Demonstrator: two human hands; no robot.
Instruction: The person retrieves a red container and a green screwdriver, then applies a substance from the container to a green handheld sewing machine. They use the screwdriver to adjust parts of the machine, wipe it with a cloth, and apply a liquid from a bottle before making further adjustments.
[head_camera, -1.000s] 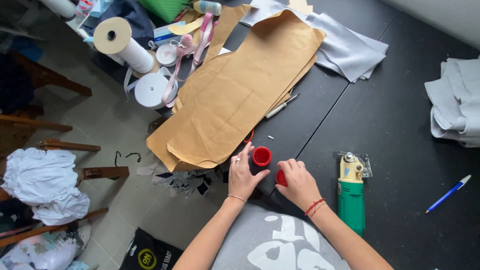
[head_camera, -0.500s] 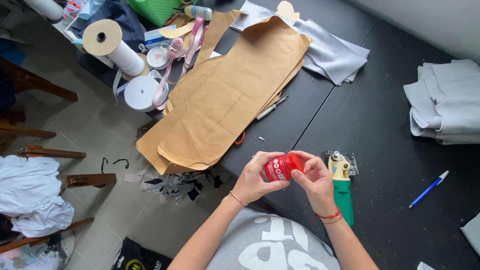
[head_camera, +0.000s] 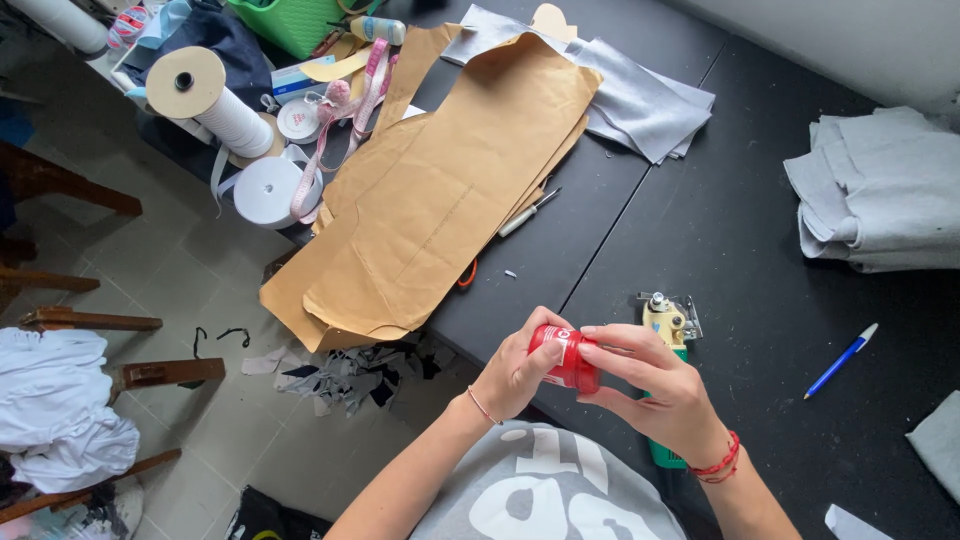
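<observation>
Red plastic, small and round: the little red container (head_camera: 565, 358) sits between both hands, lifted above the near edge of the black tabletop (head_camera: 740, 250), just in front of the person's chest. The left hand (head_camera: 515, 372) wraps its body from the left, fingers (head_camera: 535, 330) curled and clamped on it, while the right hand (head_camera: 655, 385) pinches the other end, thumb below and fingers over the top, also closed on the container. Whether a cap is coming off or going on cannot be told; the seam is hidden under the fingertips.

To do this well, I judge the left hand should be the anchor and the right the turner: hold the body steady, twist only the end piece, and keep the opening level so nothing spills onto the grey shirt below. Working over the tabletop, not over the floor gap at its edge, would catch anything dropped.

Just beside the right hand lies a green-handled tool (head_camera: 668, 340) with a yellowish head. A blue pen (head_camera: 840, 360) lies well apart to the right, folded grey fabric (head_camera: 880, 190) beyond it. Brown paper pattern pieces (head_camera: 450, 190) overhang the left edge, with a pink measuring tape (head_camera: 350, 110) and white tape rolls (head_camera: 265, 190) near them. Fabric scraps (head_camera: 350, 370) lie on the tiled floor.
</observation>
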